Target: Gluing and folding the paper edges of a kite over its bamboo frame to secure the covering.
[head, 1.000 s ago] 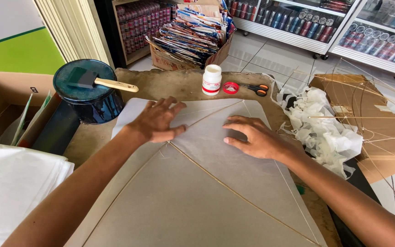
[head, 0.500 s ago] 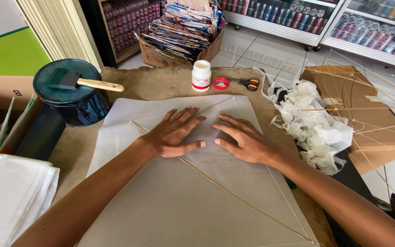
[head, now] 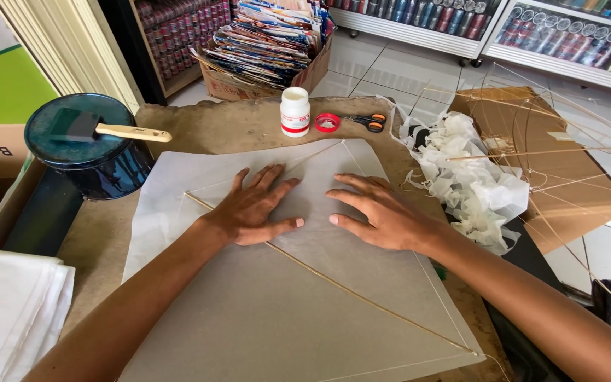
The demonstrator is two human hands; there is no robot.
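Left hand: the left hand (head: 252, 209) is laid palm down on the white paper sheet (head: 277, 304), fingers (head: 271, 177) spread flat and gripping nothing.
Right hand: the right hand (head: 383, 216) is pressed flat just beside the left, fingers (head: 351, 185) splayed open, nothing held; the two thumb tips are pointed at each other with a small gap between.
Paper sheet: it is spread over the brown worktop (head: 228, 127), directly under both palms, and reaches from beyond the fingertips back along both forearms.
Thin stick: a slim bamboo stick (head: 362, 297) is seen on the sheet, passing under the left palm and running diagonally away below the right wrist.
Thread: a fine thread (head: 436, 297) is seen along the sheet's edge outside the right hand.
Glue bottle: a small white bottle (head: 295, 112) is stood upright well beyond the fingertips.
Scissors: scissors (head: 365, 122) with orange and black handles are laid just right of the bottle, next to a red ring-shaped item (head: 327, 122).
Tin and brush: a dark round tin (head: 90, 145) is placed beyond and outside the left fingers, with a foam brush (head: 111, 129) laid across its lid.
Crumpled tissue: a heap of white tissue (head: 472, 180) is piled outside the right fingers.
Folded paper: a stack of white sheets (head: 8, 311) is found beside the left forearm.
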